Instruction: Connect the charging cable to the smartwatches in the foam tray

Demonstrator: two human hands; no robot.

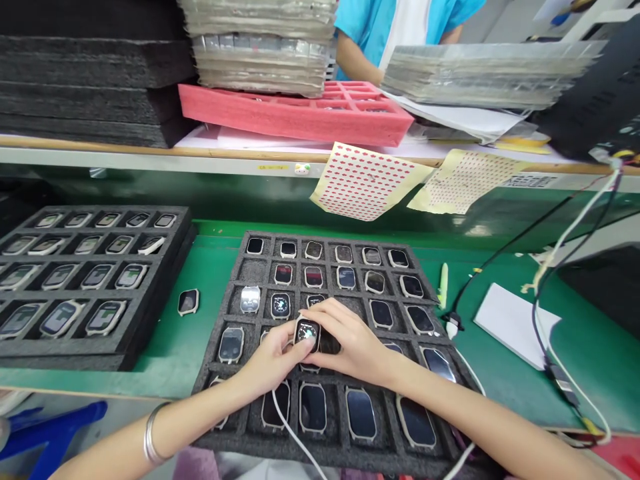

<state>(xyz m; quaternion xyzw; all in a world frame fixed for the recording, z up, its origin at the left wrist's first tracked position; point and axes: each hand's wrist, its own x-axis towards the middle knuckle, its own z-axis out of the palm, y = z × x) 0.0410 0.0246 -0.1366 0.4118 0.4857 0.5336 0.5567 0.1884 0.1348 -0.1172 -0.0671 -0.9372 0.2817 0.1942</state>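
Observation:
Both my hands meet over the middle of a black foam tray (235, 267) whose pockets hold several smartwatch bodies. My left hand (273, 360) and my right hand (353, 340) pinch one watch body (307, 333) between their fingertips; its screen is lit. A white cable (290, 433) runs from under my left hand toward me across the tray. Some watches in the tray show lit screens, such as one (281, 305) just beyond my hands; the nearest row is dark.
A second black foam tray (165, 267) of watches lies at left, with a loose watch body (189, 301) on the green mat between trays. White pad (510, 323), cables and a pen (443, 283) at right. Pink foam tray (300, 113), sticker sheets (367, 180) and a person in blue (380, 27) behind the shelf.

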